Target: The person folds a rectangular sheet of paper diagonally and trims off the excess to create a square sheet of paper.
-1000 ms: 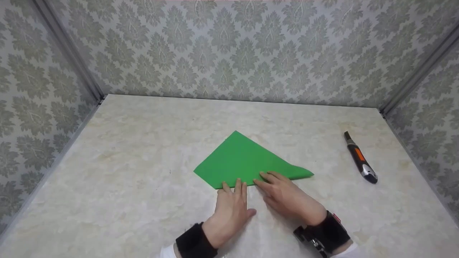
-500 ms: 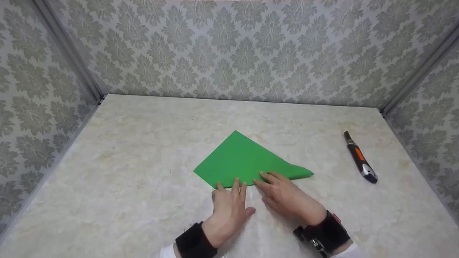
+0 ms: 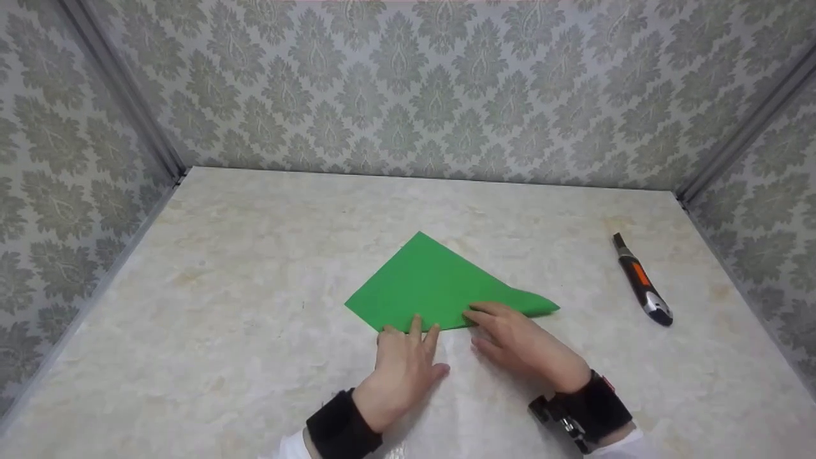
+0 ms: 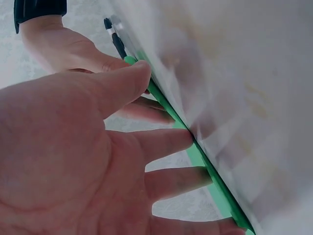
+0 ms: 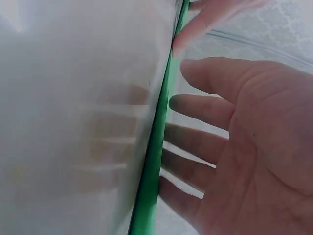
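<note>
Folded green paper (image 3: 421, 280) on a table (image 3: 223, 268), left hand (image 3: 401, 370) and right hand (image 3: 526, 341) touching its near edge, fingers extended, palms showing only in wrist views, paper's whole outline only in head view

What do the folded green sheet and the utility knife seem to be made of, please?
The folded green sheet looks like matte paper or thin card, with little gloss, a fold along its near edge and a curled right end. The utility knife has a dull black body, likely plastic; its shiny silvery near end may be metal or coated plastic.
</note>
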A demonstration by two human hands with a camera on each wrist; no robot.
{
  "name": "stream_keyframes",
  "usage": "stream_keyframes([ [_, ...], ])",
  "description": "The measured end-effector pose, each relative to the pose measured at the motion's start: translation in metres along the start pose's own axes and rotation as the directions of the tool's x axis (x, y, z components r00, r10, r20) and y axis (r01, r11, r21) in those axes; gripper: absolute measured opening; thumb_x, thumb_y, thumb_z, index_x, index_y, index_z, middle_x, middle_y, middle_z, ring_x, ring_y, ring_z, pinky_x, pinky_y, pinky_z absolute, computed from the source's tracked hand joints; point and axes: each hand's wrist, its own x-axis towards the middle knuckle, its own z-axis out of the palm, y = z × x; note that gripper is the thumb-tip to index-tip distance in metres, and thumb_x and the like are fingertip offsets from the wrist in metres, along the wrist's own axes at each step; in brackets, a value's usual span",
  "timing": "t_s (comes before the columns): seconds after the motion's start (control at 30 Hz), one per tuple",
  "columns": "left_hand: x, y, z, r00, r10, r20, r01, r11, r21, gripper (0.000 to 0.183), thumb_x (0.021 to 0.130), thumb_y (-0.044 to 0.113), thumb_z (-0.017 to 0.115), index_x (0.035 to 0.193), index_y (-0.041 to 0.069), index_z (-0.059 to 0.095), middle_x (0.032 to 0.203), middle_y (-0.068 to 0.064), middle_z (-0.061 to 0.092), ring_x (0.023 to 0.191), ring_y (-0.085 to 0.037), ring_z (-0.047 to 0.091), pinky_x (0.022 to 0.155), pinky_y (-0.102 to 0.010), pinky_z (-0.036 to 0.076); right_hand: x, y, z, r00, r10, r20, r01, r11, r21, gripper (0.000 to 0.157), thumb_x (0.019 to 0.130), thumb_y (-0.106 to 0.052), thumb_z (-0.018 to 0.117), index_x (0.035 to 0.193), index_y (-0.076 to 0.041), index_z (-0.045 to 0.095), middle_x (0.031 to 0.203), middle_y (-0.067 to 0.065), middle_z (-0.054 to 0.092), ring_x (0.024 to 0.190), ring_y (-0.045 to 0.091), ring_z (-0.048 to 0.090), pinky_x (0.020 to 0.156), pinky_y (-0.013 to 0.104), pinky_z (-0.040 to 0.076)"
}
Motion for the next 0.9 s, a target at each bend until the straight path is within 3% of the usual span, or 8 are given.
stream_keyframes([
  [0.17,0.0,-0.0021,0.001,1.0,0.012,-0.012,-0.012,1.0,-0.018,0.067,0.096,0.07,0.041,0.152,0.034,0.041,0.154,0.001,0.05,0.122,-0.035,0.064,0.088,-0.036,0.056,-0.0006,0.0062,-0.0028,0.999,0.05,0.0,-0.05,0.999,0.0,0.044,0.097,-0.019,0.063,0.136,0.002,0.058,0.142,0.023,0.055,0.133,0.04,0.052,0.11,0.055,0.043],
  [0.73,0.0,0.0007,0.0022,1.0,0.002,-0.019,-0.001,1.0,0.031,0.069,0.094,0.071,0.042,0.152,0.036,0.041,0.154,0.003,0.049,0.122,-0.034,0.064,0.088,-0.036,0.054,-0.0032,0.0057,-0.0053,0.999,0.021,0.039,-0.021,1.0,0.003,0.041,0.098,-0.018,0.063,0.137,-0.005,0.061,0.144,0.028,0.052,0.131,0.045,0.053,0.107,0.058,0.045],
  [0.9,-0.0001,0.004,0.0026,1.0,-0.003,-0.008,0.003,0.997,0.077,0.069,0.094,0.071,0.04,0.153,0.037,0.039,0.156,0.004,0.046,0.134,-0.028,0.055,0.101,-0.035,0.047,-0.0034,0.0059,-0.0049,1.0,-0.012,0.011,0.013,0.999,-0.029,0.038,0.097,-0.015,0.063,0.134,-0.004,0.063,0.141,0.028,0.055,0.129,0.043,0.055,0.106,0.056,0.046],
])
